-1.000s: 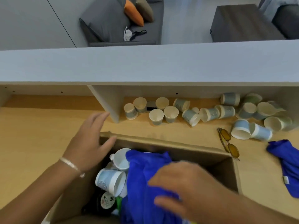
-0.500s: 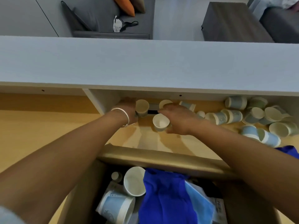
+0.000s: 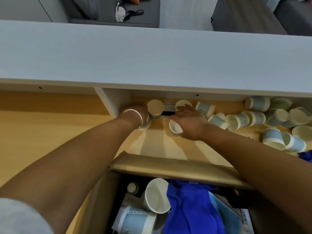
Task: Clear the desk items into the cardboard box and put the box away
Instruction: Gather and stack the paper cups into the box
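Note:
Several paper cups (image 3: 245, 118) lie scattered on the wooden desk (image 3: 50, 132) under a grey shelf. My left hand (image 3: 135, 112) reaches beside the shelf divider and curls over a paper cup (image 3: 145, 125), right next to an upright cup (image 3: 155, 108); its fingertips are hidden. My right hand (image 3: 190, 120) lies over the cups with fingers stretched toward a back cup (image 3: 183, 103); its thumb touches a white-lined cup (image 3: 175, 128). The open cardboard box (image 3: 168, 168) stands at the near edge, holding cups (image 3: 157, 195) and a blue cloth (image 3: 190, 210).
The grey shelf (image 3: 152, 56) overhangs the back of the desk, and its white divider (image 3: 112, 100) stands just left of my left hand. A second blue cloth (image 3: 306, 157) lies at the right edge. Beyond the shelf are a sofa and a dark table.
Both hands left the box and reached forward under the shelf to the cups. Since half a second ago my right hand's fingers have stretched out toward the back cup.

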Motion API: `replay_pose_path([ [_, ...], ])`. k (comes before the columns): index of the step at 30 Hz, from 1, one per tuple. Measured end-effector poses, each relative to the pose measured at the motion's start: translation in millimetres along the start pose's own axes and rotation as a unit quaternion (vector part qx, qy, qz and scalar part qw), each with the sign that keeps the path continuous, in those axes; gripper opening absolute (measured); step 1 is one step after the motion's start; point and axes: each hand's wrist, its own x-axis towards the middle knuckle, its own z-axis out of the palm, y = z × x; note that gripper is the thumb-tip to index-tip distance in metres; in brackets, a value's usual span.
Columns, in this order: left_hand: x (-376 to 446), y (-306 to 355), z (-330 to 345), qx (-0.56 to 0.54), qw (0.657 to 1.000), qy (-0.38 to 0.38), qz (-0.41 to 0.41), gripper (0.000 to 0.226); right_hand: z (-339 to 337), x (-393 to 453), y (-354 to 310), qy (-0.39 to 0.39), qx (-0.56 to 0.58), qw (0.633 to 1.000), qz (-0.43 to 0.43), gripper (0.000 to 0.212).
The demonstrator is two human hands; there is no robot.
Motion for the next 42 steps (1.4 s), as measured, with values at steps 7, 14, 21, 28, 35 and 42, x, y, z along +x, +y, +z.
replay_pose_path([
  [7, -31, -4, -16, -0.035, 0.999, 0.002, 0.000, 0.034, -3, 0, -13, 0.021, 0.060, 0.998, -0.002, 0.069],
  [14, -67, -10, -19, 0.002, 1.000, -0.010, -0.010, 0.051, -33, 7, -16, 0.161, 0.217, 0.959, 0.091, 0.066],
  [21, -72, -17, -8, 0.028, 0.997, -0.065, 0.009, 0.060, -39, 39, -34, 0.223, 0.276, 0.925, 0.135, 0.068],
  [28, -73, -36, 5, -0.083, 0.991, -0.096, 0.032, 0.066, -22, 73, -46, 0.174, 0.227, 0.949, 0.129, 0.068],
  [35, -82, -51, 10, -0.181, 0.981, -0.050, 0.049, 0.063, -5, 80, -49, 0.040, 0.207, 0.967, 0.145, 0.079],
  [42, -109, -42, -18, -0.269, 0.961, 0.015, 0.069, 0.072, -32, 36, -43, 0.075, 0.198, 0.971, 0.112, 0.077],
])
